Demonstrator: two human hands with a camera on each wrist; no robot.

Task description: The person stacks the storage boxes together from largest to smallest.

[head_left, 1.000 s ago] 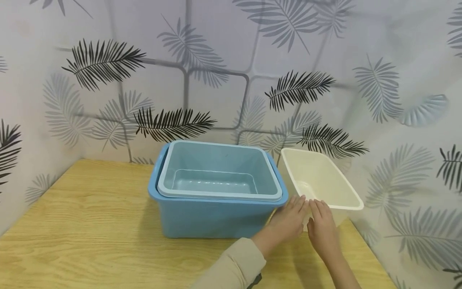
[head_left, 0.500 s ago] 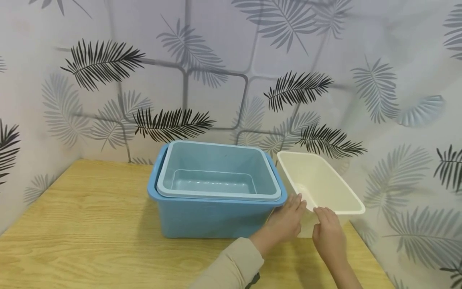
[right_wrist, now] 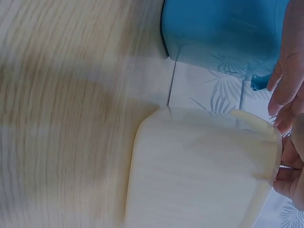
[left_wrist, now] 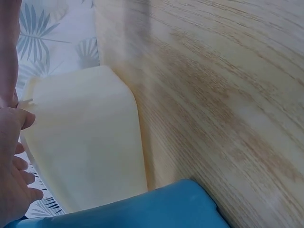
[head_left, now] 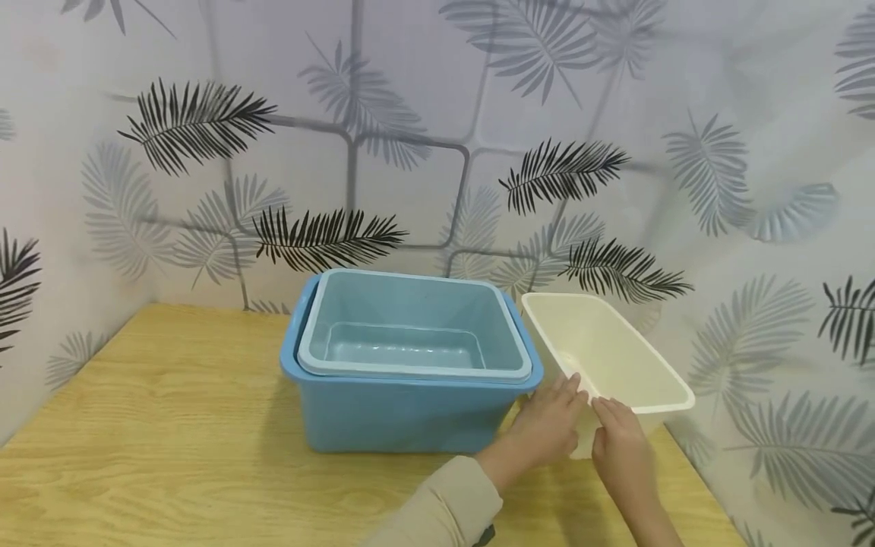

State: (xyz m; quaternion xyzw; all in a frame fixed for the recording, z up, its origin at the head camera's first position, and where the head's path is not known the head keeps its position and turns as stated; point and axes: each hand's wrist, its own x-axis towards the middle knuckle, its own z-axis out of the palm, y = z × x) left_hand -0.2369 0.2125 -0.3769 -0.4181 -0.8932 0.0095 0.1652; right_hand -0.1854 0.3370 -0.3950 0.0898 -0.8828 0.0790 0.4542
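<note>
A cream plastic bin (head_left: pixel 615 342) stands at the right of the table, its open top facing up. My left hand (head_left: pixel 547 425) grips its rim near the front left corner, fingers over the edge. Beside it, my right hand (head_left: pixel 623 448) pinches the front rim, its fingertips just inside. The right wrist view shows the bin's outer wall (right_wrist: pixel 199 171) and the right fingers at the rim. Close on the left, a blue tub (head_left: pixel 403 418) holds a lighter blue bin (head_left: pixel 410 304) nested inside it; my left hand is near its front right corner.
The wooden table (head_left: pixel 171 425) extends left and forward of the tub. A leaf-patterned wall covering (head_left: pixel 410 114) rises behind and along the right side, close to the cream bin.
The cream bin has shifted slightly toward me. My right hand has moved down and right with its rim; my left hand has stayed near the corner. The blue tub and inner bin stay put.
</note>
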